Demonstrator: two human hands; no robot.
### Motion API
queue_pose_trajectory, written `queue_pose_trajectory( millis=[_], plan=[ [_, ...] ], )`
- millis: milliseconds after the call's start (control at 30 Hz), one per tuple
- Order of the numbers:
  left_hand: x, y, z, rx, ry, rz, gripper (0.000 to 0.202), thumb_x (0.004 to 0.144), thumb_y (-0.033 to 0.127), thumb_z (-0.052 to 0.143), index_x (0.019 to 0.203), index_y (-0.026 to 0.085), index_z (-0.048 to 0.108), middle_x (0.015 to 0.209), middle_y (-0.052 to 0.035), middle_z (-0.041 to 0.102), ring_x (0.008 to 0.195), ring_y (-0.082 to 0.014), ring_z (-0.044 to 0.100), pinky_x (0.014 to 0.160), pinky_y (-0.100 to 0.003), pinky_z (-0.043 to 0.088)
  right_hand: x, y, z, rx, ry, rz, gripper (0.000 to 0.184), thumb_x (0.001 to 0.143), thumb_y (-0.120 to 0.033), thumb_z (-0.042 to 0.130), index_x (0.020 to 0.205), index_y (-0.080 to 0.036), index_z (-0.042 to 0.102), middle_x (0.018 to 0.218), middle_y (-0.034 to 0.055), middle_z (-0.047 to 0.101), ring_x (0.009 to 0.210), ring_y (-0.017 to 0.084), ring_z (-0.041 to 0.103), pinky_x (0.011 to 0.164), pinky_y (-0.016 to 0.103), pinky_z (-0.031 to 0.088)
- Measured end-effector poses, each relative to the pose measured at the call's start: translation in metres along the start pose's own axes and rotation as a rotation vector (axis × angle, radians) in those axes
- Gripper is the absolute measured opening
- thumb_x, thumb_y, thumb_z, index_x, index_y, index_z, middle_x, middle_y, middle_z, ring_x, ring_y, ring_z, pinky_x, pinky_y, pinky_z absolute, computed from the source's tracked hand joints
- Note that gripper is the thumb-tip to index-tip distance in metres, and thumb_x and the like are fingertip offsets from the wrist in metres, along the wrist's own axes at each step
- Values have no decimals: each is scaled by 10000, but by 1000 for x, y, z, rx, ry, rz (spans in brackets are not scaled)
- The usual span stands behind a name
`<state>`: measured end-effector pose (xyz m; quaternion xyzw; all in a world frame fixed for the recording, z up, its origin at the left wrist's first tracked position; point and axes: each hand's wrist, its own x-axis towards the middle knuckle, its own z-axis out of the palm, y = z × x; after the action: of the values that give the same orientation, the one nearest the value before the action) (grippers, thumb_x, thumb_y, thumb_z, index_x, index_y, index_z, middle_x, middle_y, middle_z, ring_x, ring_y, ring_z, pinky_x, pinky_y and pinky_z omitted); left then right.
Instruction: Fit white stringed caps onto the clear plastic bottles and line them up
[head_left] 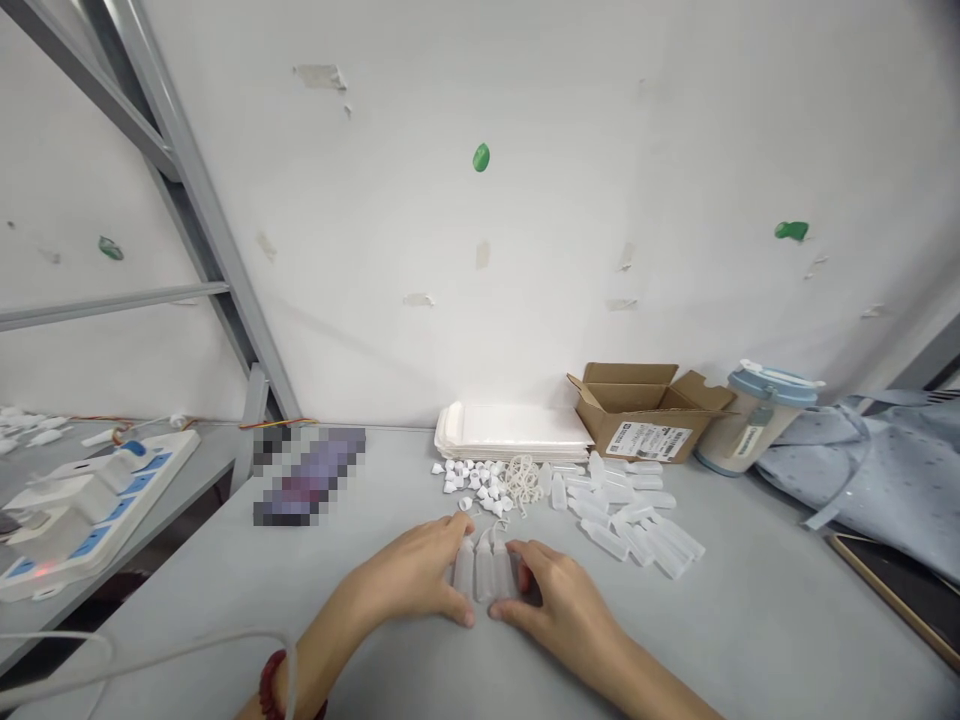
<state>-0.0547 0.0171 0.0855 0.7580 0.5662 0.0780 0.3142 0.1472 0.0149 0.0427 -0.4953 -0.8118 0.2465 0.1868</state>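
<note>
Three small translucent plastic bottles [484, 572] lie side by side on the grey table, with a bit of white string at their upper ends. My left hand [424, 570] curls round the left bottle, fingers at its upper end and thumb near its lower end. From the other side my right hand [555, 595] holds the right bottle between bent fingers and thumb. Just beyond lie a heap of small white caps [472, 480] and a tangle of white string [523, 482]. More loose translucent bottles [622, 505] are spread to the right.
Behind the heaps sit a stack of white padded envelopes [517, 432] and an open cardboard box [649, 420]. A blue-lidded tumbler [757, 415], a light-blue bag [847, 460] and a phone [900, 590] occupy the right. A power strip [112, 510] and a cable [180, 645] are at left.
</note>
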Motion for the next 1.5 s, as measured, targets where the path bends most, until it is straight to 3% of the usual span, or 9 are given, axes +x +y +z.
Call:
queue_pose_trajectory(
  millis=[300, 500, 700, 933, 1067, 1200, 1367, 1500],
  plan=[
    [2, -1, -3, -5, -62, -11, 813, 532, 444, 739, 1239, 191, 427, 932, -40, 556, 933, -266, 542, 802, -356, 428, 1, 0, -1, 7, -3, 1, 247, 675, -330, 724, 789, -177, 567, 725, -12, 576, 653, 146, 527, 576, 231, 324],
    [-1, 1, -8, -14, -44, -24, 715, 599, 557, 662, 1190, 205, 469, 934, -34, 563, 920, -258, 540, 769, -325, 426, 0, -2, -4, 15, -44, 16, 264, 682, -324, 715, 854, -177, 577, 761, 0, 590, 660, 154, 532, 579, 238, 334],
    [0, 3, -10, -41, 49, -19, 557, 663, 579, 598, 1088, 229, 520, 977, -36, 569, 887, -235, 547, 747, -310, 430, -4, -2, -6, 3, -88, 33, 344, 697, -318, 705, 977, -173, 568, 828, 25, 599, 681, 172, 542, 593, 257, 353],
    [10, 6, -5, -32, 294, 50, 314, 824, 455, 446, 984, 204, 546, 958, -49, 582, 931, -226, 535, 793, -328, 420, -5, 1, -24, 0, -41, 22, 414, 742, -369, 660, 1086, -164, 558, 893, 54, 623, 706, 191, 575, 610, 274, 386],
    [21, 9, -1, -23, 369, 111, 209, 840, 323, 421, 910, 192, 567, 921, -47, 602, 897, -207, 551, 751, -310, 425, 1, 20, -48, -67, 67, 96, 318, 808, -402, 561, 1001, -155, 614, 863, 74, 654, 756, 221, 603, 644, 291, 399],
    [41, 21, 1, 34, 357, 185, 194, 834, 273, 413, 866, 192, 587, 916, -38, 617, 884, -187, 557, 746, -284, 427, 5, 42, -75, -156, 171, 212, 340, 812, -390, 531, 1047, -153, 598, 939, 86, 646, 782, 225, 606, 620, 289, 400],
    [74, 43, 0, 187, 321, 213, 193, 796, 197, 430, 782, 180, 622, 852, -44, 638, 852, -188, 576, 731, -268, 421, 5, 51, -91, -229, 111, 309, 250, 783, -289, 567, 986, -151, 617, 962, 72, 634, 748, 200, 600, 587, 273, 380],
    [89, 54, 8, 254, 324, 151, 175, 756, 160, 465, 670, 161, 617, 726, -67, 631, 791, -220, 596, 665, -278, 412, 2, 45, -93, -255, 65, 334, 203, 765, -220, 575, 954, -159, 619, 931, 59, 646, 815, 213, 597, 608, 271, 369]
  ],
)
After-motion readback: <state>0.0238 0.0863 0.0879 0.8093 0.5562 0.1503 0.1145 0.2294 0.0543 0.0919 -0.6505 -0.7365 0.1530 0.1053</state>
